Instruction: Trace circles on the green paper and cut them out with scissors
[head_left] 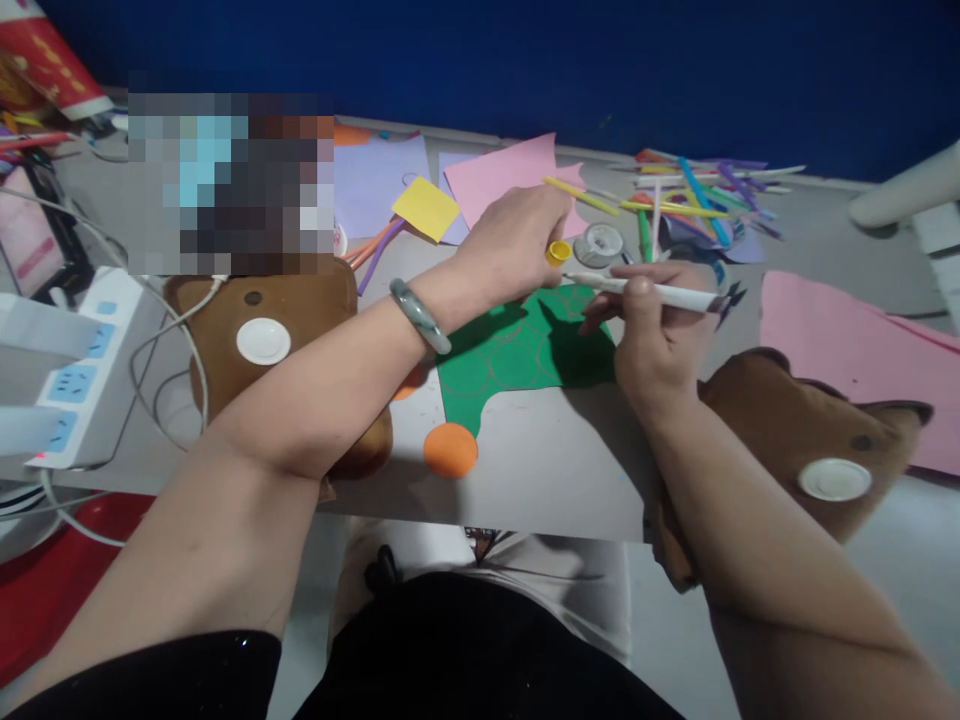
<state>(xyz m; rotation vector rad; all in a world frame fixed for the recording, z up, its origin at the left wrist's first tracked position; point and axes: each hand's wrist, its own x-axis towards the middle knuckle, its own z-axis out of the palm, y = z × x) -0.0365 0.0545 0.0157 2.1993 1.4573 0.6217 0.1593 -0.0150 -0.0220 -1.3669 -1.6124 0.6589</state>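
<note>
The right hand grips a white pen above the table. The pen lies nearly flat, its long way going side to side, with the thin tip pointing left at the other hand and the back end a bit lower. The left hand has its fingers curled by a small yellow cap; the fingertips are hidden, so I cannot tell if it holds it. Below the hands is green paper with circles drawn on it. The left arm and dark shadows hide some of it. Dark pointy bits by the pen's back end are hard to make out.
</note>
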